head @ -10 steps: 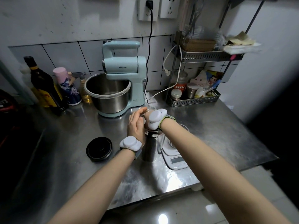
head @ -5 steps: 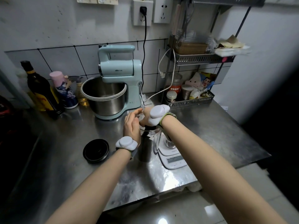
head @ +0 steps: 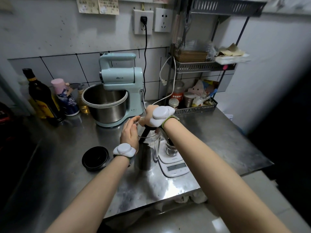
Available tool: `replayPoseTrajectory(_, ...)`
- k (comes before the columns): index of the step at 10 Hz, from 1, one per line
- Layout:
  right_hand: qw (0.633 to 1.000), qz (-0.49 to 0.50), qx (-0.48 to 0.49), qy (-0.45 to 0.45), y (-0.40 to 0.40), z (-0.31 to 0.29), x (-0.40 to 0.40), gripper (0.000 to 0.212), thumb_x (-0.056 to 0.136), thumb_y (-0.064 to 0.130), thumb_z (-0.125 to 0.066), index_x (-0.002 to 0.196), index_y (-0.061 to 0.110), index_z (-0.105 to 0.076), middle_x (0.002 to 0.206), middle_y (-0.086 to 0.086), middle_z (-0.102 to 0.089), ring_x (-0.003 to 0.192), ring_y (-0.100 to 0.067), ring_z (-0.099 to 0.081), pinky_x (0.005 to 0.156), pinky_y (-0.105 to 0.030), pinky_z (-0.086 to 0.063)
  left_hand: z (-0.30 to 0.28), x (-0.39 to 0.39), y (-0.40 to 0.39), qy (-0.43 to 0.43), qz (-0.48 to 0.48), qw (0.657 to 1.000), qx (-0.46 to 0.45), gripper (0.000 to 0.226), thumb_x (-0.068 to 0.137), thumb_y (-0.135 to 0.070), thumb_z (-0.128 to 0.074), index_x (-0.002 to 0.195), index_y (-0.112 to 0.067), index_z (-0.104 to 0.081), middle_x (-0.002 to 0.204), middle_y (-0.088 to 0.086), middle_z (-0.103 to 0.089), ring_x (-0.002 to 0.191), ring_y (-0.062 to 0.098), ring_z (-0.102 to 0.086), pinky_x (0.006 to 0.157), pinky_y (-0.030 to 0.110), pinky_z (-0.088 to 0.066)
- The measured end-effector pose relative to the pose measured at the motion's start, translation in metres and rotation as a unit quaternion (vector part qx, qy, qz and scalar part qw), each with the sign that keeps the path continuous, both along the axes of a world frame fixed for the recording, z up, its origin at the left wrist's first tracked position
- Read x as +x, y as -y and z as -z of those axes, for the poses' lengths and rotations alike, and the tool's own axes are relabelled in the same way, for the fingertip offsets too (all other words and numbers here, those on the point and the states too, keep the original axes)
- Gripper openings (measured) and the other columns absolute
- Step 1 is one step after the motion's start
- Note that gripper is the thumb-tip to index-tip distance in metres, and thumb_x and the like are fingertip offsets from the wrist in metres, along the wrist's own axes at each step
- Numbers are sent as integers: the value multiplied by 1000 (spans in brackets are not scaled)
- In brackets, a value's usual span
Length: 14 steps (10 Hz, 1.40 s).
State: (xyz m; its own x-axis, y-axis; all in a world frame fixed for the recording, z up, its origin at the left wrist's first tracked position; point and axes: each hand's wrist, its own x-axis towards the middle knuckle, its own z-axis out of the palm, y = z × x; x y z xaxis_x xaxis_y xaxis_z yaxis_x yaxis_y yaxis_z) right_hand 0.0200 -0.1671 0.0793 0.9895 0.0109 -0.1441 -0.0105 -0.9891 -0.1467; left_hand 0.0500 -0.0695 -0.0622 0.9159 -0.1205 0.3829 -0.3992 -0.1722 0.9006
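My left hand (head: 130,134) is released: the fingers lie nearly straight, and their tips touch a thin clear curved rim (head: 134,118) just at 12 o'clock of the palm. My right hand (head: 148,115) is clenched, knuckles up, grasping the top of a black stick-shaped tool (head: 145,134). Its shaft slants down toward 7 o'clock into the tall clear glass container (head: 152,143). The two hands sit just beside each other, the right at 1 o'clock of the left. I cannot tell what the clear rim belongs to.

The container stands upright on the stainless steel table (head: 218,140), directly below both hands. Just at 3 o'clock of it, a small clear drinking glass (head: 170,150) stands on a white digital kitchen scale (head: 175,167); a second dark shaft reaches into that glass.

A round black plastic lid (head: 95,158) lies flat at 9 o'clock of the container, apart from it. At 11 o'clock of my hands is a pale teal stand mixer (head: 121,78) with its round steel mixing bowl (head: 107,111). A dark glass bottle with a yellow label (head: 40,98) stands far off at 10 o'clock.
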Motion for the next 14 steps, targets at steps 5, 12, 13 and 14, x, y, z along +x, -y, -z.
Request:
replayPoseTrajectory(5, 995, 81, 56, 30, 16, -17, -24, 43, 90, 27, -54, 54, 17, -34, 56, 4, -40, 57, -14, -44, 27, -9, -25, 4, -3, -2, -13, -5, 1000, -4, 46, 86, -30, -29, 118, -17, -59, 120, 3, -62, 116, 23, -54, 104, 46, -41)
replayPoseTrajectory(12, 838, 299, 454, 45, 91, 16, -61, 18, 77, 23, -67, 77, 9, -55, 66, -8, -61, 54, -23, -66, 61, -37, -60, 8, -3, 4, -31, -5, 998, -55, 49, 86, -35, -28, 115, -13, -60, 116, 13, -65, 110, 25, -60, 103, 44, -44)
replayPoseTrajectory(13, 800, 324, 501, 54, 97, 21, -67, 14, 85, 19, -62, 78, 9, -54, 73, -10, -58, 57, -23, -61, 57, -30, -59, 5, -4, 5, -25, -6, 998, -60, 48, 86, -34, -28, 114, -14, -61, 116, 14, -65, 110, 26, -60, 102, 44, -44)
replayPoseTrajectory(14, 779, 342, 523, 53, 105, 23, -74, 19, 86, 14, -61, 71, 8, -52, 69, -12, -57, 58, -27, -60, 58, -31, -58, 8, -4, 5, -35, -5, 997, -64, 49, 86, -34, -28, 114, -11, -60, 115, 14, -65, 110, 26, -60, 102, 45, -44)
